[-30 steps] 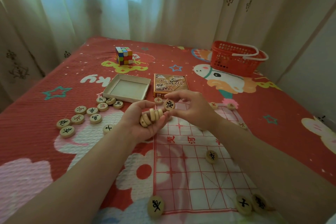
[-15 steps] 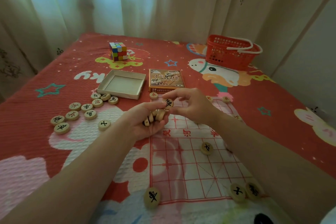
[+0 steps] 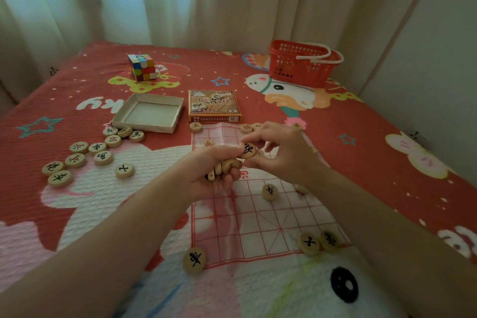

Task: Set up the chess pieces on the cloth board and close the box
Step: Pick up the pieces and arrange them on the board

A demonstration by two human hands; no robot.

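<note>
Above cloth board [image 3: 258, 217], left hand [image 3: 211, 175] cupping stacked pieces [image 3: 223, 166], right hand [image 3: 281, 152] pinching one piece [image 3: 248, 150].

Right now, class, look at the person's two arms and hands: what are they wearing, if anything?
Nothing shows on them. The left hand and right hand are bare, with no gloves, and no rings or watch can be seen. Both forearms are uncovered right down to the picture's lower edge, so no sleeve or cuff appears. Any clothing higher up lies outside the view.
</note>
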